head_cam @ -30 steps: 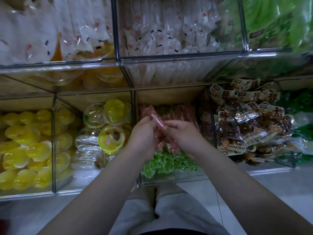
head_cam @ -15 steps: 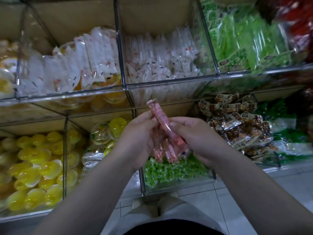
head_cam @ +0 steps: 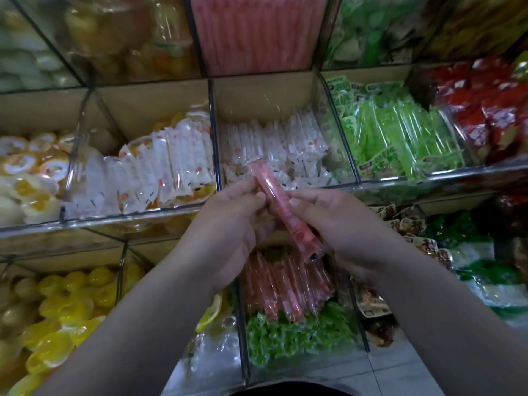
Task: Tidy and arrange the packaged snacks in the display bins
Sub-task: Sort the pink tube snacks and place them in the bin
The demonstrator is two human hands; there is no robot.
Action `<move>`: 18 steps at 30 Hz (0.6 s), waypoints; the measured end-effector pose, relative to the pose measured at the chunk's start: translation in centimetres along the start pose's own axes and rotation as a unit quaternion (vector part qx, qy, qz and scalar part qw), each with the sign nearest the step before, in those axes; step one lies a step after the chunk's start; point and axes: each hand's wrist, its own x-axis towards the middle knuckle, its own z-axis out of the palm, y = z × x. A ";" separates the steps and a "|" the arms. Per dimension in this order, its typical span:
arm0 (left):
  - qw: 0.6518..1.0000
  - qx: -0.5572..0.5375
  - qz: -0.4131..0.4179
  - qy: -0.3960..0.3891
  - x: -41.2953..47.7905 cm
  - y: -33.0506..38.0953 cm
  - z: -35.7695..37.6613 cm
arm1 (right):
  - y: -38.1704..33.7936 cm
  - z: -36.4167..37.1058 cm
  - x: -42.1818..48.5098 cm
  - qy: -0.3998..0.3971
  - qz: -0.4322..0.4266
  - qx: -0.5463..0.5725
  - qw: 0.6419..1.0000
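Both hands hold a bundle of long pink snack sticks [head_cam: 281, 208] in front of the clear display bins. My left hand [head_cam: 228, 224] grips the bundle from the left, and my right hand [head_cam: 340, 227] grips it from the right, thumb on top. The bundle tilts up and to the left, its upper end over the bin of white packets [head_cam: 274, 147]. Below the hands, a lower bin [head_cam: 303, 358] holds more pink sticks [head_cam: 285, 284] lying on green packets [head_cam: 285, 335]. A top bin holds the same kind of pink sticks [head_cam: 254, 32].
Yellow jelly cups [head_cam: 63, 312] fill the lower left bin. White packets [head_cam: 148, 172] over jelly cups sit at middle left, green packs [head_cam: 400, 132] at middle right, red packs [head_cam: 485, 110] far right, brown wrapped snacks [head_cam: 405, 227] lower right. Tiled floor [head_cam: 400, 372] below.
Both hands have lifted the pink bundle out of the lower bin and up to the middle shelf's height. The view has tilted upward, bringing a top row of bins into sight.
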 end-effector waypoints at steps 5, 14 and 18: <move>1.000 -0.001 0.031 0.005 1.2 2.8 0.8 | -3.1 -0.1 1.3 0.021 -0.034 0.011 0.999; 0.997 -0.030 0.076 0.007 5.3 8.7 2.8 | -9.0 -1.4 4.6 0.065 -0.087 -0.018 0.994; 0.994 -0.034 0.098 -0.016 6.8 11.6 3.5 | -11.6 -2.1 6.2 0.081 -0.112 -0.028 0.990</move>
